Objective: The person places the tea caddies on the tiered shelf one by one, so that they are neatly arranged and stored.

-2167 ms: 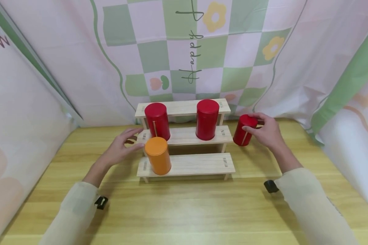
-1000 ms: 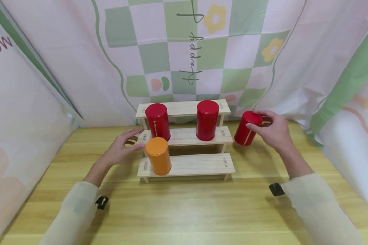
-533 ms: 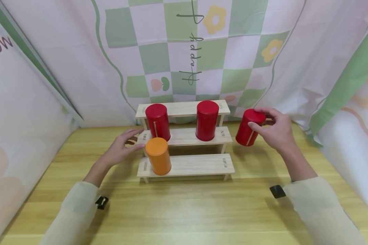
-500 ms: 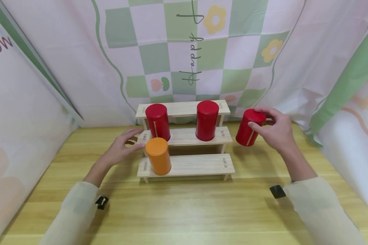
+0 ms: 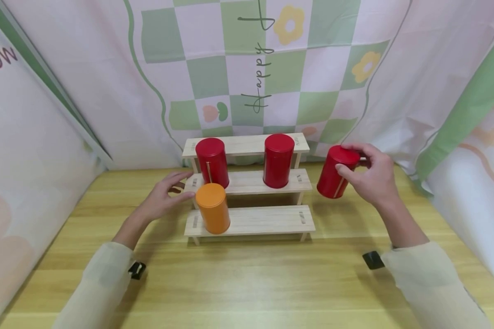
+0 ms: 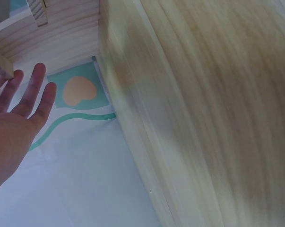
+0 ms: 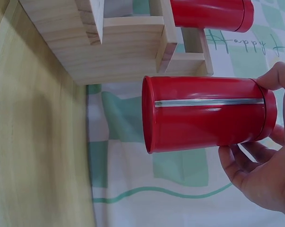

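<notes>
My right hand grips a red tin canister round its lid end, to the right of the wooden shelf. In the right wrist view this canister hangs clear of the table, its seam facing the camera. My left hand is at the shelf's left end with relaxed fingers. The left wrist view shows those fingers against or close beside the shelf's wood; contact is unclear. On the middle tier stand a left red canister and a right red canister. An orange canister stands at the bottom tier's left.
The three-tier wooden shelf stands on a wood-grain table. Behind it hangs a checkered curtain, with pale curtain panels on both sides. Black wrist devices show at the left cuff and the right cuff.
Held in my right hand, the red canister has risen off the table and shifted slightly right. My left hand and the canisters on the shelf have stayed in place.
</notes>
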Demonstrator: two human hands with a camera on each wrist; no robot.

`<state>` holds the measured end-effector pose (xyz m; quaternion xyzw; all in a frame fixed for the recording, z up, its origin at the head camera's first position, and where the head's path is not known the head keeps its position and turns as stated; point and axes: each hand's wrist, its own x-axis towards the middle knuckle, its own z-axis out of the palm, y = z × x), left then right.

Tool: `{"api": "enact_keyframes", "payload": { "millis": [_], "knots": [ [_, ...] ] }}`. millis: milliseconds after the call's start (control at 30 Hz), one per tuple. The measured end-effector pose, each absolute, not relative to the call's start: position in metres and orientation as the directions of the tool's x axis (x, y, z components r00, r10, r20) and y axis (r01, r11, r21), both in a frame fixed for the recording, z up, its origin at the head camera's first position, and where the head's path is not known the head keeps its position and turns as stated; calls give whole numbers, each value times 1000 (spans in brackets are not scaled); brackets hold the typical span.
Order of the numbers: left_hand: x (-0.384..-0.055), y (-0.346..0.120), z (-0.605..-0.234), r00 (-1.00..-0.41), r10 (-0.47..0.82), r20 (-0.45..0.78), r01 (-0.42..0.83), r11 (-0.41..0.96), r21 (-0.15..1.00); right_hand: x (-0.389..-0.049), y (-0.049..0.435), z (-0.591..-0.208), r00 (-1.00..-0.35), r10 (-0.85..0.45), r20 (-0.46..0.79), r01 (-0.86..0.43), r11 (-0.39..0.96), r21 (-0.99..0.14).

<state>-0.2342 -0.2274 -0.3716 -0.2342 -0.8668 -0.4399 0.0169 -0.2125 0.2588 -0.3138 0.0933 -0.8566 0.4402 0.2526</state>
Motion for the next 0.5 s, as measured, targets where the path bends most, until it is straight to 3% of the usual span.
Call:
{"api": "enact_keyframes", "payload": {
  "millis": [500],
  "knots": [
    [-234,-227,-371,-888,392,239,423,496,758,-198,251,-303,-809,11,588,-490,539,-685]
  ]
}}
